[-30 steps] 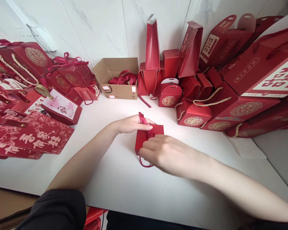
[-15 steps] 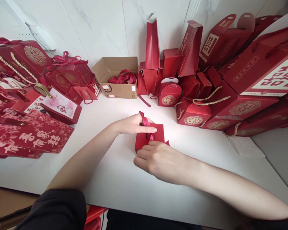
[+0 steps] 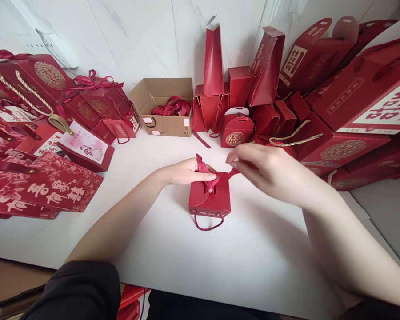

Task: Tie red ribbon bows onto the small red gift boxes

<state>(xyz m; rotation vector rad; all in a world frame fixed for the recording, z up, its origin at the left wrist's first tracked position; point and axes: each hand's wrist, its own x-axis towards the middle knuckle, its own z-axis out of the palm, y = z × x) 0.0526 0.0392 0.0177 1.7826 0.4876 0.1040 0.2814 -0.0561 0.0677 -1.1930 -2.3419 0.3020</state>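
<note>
A small red gift box stands on the table straight ahead, its dark red cord handle hanging out towards me. Through slots in its lid passes a dark red satin ribbon, gathered in a loop or knot on top. My left hand presses its thumb on the ribbon over the lid, and one tail sticks up between thumb and fingers. To the right of the box, my right hand pinches the other ribbon tail, pulled out sideways from the lid. The fingers of my left hand behind the ribbon are partly hidden.
A cardboard box with loose ribbons stands at the back. Finished-looking red boxes and gift bags crowd the left. More red boxes are stacked on the right, and a ribbon strip lies behind the gift box.
My right hand has moved from the front of the gift box up and to the right, drawing the ribbon tail out. The cord handle now shows. My left hand stays in place.
</note>
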